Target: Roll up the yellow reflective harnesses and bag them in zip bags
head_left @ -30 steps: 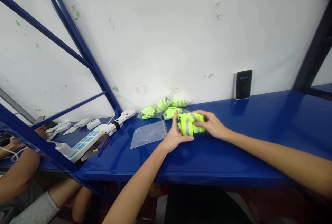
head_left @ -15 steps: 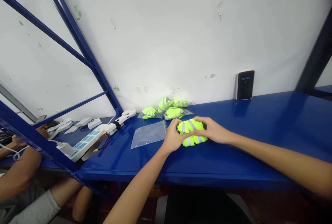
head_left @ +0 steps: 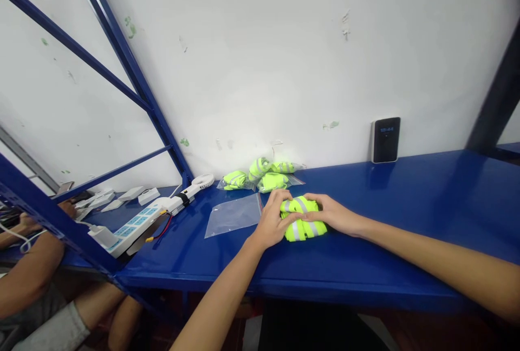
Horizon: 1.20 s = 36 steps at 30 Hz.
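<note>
The glossy blue metal shelf [head_left: 406, 215] runs the full width of the scene, with a scuffed white wall behind it and blue steel struts [head_left: 134, 77] crossing at the left; on the far left lies a white power strip with blue sockets [head_left: 136, 225], a small white handheld fan [head_left: 194, 186] beside it, and a co-worker's arm [head_left: 28, 275] below the frame; a small black device with a lit display [head_left: 385, 140] leans on the wall at the far right. Near the middle lies an empty clear zip bag [head_left: 233, 214], and beyond it, against the wall, a cluster of bagged yellow-green bundles [head_left: 262, 174]. The folded fluorescent yellow-green vest with grey reflective stripes [head_left: 304, 220] sits on the shelf just right of the empty bag; the left hand [head_left: 273, 223] and the right hand [head_left: 335, 216] both press on it, fingers curled over the top from either side, squeezing it into a tight wad rather than lifting it. To do this well, I judge, the pressure should stay even on both sides so the folds do not spring loose; stray edges are best tucked under; the bundle should be compact enough for the bag's mouth.
</note>
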{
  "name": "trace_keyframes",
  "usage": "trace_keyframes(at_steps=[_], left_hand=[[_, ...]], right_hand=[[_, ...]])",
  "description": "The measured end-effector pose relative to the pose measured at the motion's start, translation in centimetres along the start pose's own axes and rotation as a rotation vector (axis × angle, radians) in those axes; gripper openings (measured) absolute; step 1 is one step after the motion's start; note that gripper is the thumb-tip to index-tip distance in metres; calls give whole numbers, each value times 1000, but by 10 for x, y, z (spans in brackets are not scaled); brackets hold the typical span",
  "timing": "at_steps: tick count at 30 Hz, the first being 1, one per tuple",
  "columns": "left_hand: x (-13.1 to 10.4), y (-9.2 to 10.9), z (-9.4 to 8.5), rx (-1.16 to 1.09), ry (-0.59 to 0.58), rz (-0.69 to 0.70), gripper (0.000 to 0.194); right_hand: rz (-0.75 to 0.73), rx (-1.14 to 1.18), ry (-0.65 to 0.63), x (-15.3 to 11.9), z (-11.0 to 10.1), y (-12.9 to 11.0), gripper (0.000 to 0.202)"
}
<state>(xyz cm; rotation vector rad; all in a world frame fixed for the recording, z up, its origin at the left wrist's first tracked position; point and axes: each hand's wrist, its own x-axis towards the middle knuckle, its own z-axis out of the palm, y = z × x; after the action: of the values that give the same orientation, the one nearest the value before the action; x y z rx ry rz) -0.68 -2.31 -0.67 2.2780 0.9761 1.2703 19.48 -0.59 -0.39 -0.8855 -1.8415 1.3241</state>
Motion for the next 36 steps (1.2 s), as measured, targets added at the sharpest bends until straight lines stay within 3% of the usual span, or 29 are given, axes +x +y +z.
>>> trace_keyframes(at_steps=[5,10,13,19,24,27,31,36], left_hand=[[-1,1,-2,26,-35,46,21],[0,3,-4,15,-46,55,18],[0,3,-3,52,-58,53,19],[1,4,-4,38,-44,11,23],[3,4,-4,-56,-120,-80,21],[2,2,-2,-72,-148,-137,21],[-1,0,1,-25,-127,-97,26],[-3,-3,5,12,-71,-85,25]], right_hand=[[-82,-106,-62,0,-1,-6,33],[-98,-142,54,-4,6,-12,50],[-115,-169,42,-6,8,-15,54],[-212,-263,-26,-9,6,-18,56],[-255,-288,10,-10,8,-11,64],[-273,-283,-6,-11,10,-11,52],[-279,-257,-78,-11,10,-15,32],[-239,-272,-59,-7,9,-12,26]])
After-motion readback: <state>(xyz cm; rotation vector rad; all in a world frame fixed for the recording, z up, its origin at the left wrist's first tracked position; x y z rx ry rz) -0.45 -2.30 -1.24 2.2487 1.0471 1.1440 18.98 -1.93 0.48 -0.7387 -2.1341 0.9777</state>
